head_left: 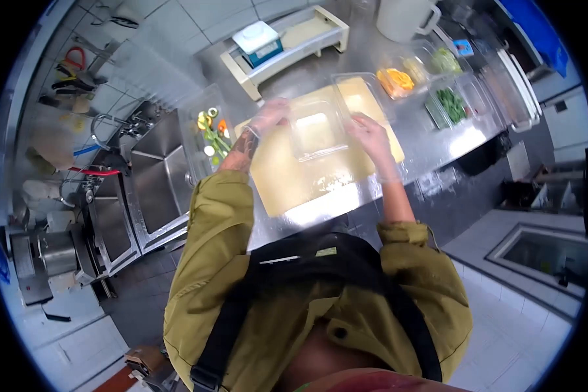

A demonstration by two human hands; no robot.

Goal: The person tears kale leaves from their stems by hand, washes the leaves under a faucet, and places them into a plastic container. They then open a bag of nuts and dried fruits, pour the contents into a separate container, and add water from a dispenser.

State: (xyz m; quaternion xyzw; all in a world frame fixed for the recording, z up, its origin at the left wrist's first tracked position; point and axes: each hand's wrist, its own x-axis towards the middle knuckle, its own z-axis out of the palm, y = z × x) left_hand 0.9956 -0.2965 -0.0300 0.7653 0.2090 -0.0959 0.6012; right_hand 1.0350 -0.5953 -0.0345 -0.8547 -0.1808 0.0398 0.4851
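A clear, shallow plastic container (318, 132) is between my two hands, over the yellow cutting board (277, 186). My left hand (270, 117), in a see-through glove and slightly blurred, grips its left edge. On the opposite edge are the bent fingers of my right hand (372, 138), also gloved. Nothing solid can be made out inside the container. Just beyond my right hand, a second clear container (366, 81) overlaps the board's far right corner. Left of my left hand stands a clear tub of vegetable pieces (210, 134), with green, white and orange bits.
Behind the board is a cream slicer-like frame (284, 49) carrying a teal and white box (258, 44). Tubs of orange slices (396, 83) and chopped greens (452, 104) stand right, near a white jug (405, 19). A steel sink (160, 179) lies left.
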